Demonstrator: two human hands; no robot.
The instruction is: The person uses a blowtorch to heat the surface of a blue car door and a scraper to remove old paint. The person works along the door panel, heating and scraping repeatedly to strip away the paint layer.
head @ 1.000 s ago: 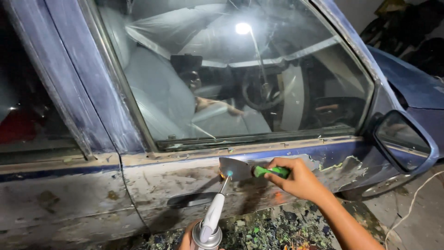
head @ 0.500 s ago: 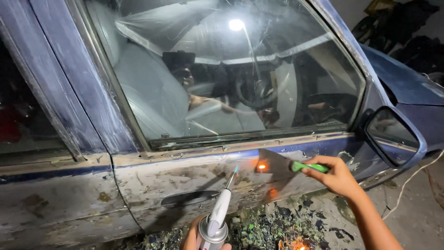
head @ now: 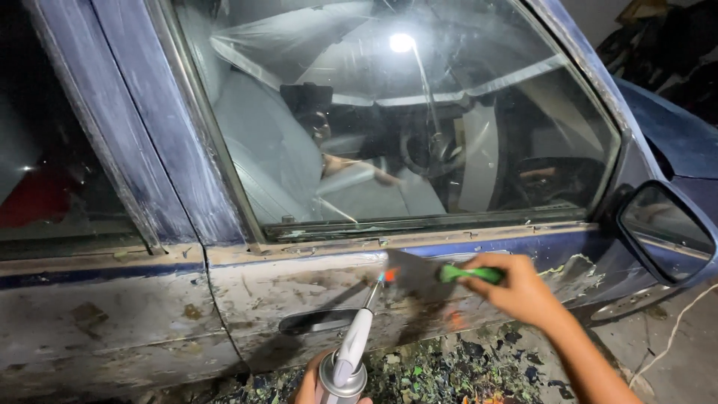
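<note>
My right hand (head: pixel 518 288) grips the green handle of a metal scraper (head: pixel 419 274), whose wide blade lies flat against the car door (head: pixel 299 292) just below the window. My left hand (head: pixel 313 386), at the bottom edge, holds a silver gas torch (head: pixel 351 357) pointed up. A small orange flame (head: pixel 387 276) burns at its tip, right at the left edge of the blade. The door's blue paint is mostly stripped to bare, stained metal around the black door handle (head: pixel 318 322).
Flakes of scraped paint (head: pixel 456 370) litter the ground below the door. A side mirror (head: pixel 664 228) sticks out at the right. The window glass (head: pixel 404 120) reflects a bright light; seats and a steering wheel show inside. A white cable (head: pixel 677 329) lies on the floor.
The scraper swept right along the door and has come back left toward the torch tip. The torch has stayed low and pointed up, with its flame now at the blade's edge.
</note>
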